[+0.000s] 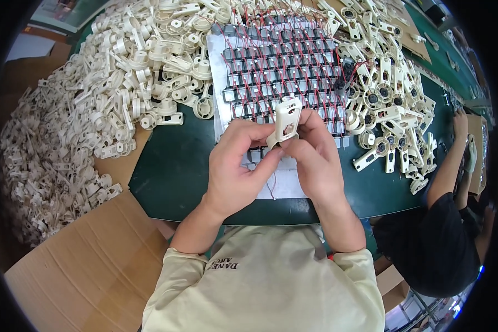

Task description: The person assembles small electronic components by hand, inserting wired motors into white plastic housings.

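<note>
Both hands closed on cream plastic housing above table's near edge: left hand steadies base, right hand pinches side. Best keep it upright, red wire slack.

— What sits between the two hands?

— A cream-coloured moulded plastic housing, roughly rectangular with rounded corners, standing nearly upright and leaning slightly to the right. Its facing side carries a keyhole-like cut-out and a small round hole near the top.

— How is it held?

— By its lower end, which widens into a rounded collar pinched between the fingertips of both hands. The upper end rises free above them.

— Anything attached?

— A thin red wire trails down below the hands, over a white sheet; where it joins cannot be made out.

— And its position?

— Above the green work surface, just in front of a tray of small grey motors.
</note>
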### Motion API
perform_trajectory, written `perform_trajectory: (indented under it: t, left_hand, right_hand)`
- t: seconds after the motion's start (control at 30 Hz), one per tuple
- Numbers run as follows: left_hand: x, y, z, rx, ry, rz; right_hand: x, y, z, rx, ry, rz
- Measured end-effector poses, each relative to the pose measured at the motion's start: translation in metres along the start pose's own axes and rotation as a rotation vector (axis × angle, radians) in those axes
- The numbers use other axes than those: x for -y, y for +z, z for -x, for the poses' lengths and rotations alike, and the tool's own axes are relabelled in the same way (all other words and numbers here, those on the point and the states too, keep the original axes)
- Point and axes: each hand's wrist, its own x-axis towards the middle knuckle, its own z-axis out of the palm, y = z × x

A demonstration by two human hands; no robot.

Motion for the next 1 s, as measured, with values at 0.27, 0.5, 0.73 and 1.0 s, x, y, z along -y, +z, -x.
perform_trajectory:
  t: [0.27, 0.5, 0.73, 1.0]
  left_hand:
    - [0.001, -0.007, -0.003, 0.027, -0.130, 0.321]
    - [-0.002, -0.009, -0.007, 0.077, 0.008, 0.049]
    - [0.027, -0.074, -0.032, -0.333, -0.147, -0.599]
    - [0.028, -0.083, -0.031, -0.241, -0.498, -0.525]
  right_hand:
    - [-0.006, 0.001, 0.001, 0.056, -0.144, 0.209]
    - [0.001, -0.004, 0.006, -0.036, -0.240, 0.493]
    - [0.083, -0.107, 0.000, -0.660, -0.540, 0.937]
    - [0.064, -0.087, -0.006, -0.651, -0.401, 1.084]
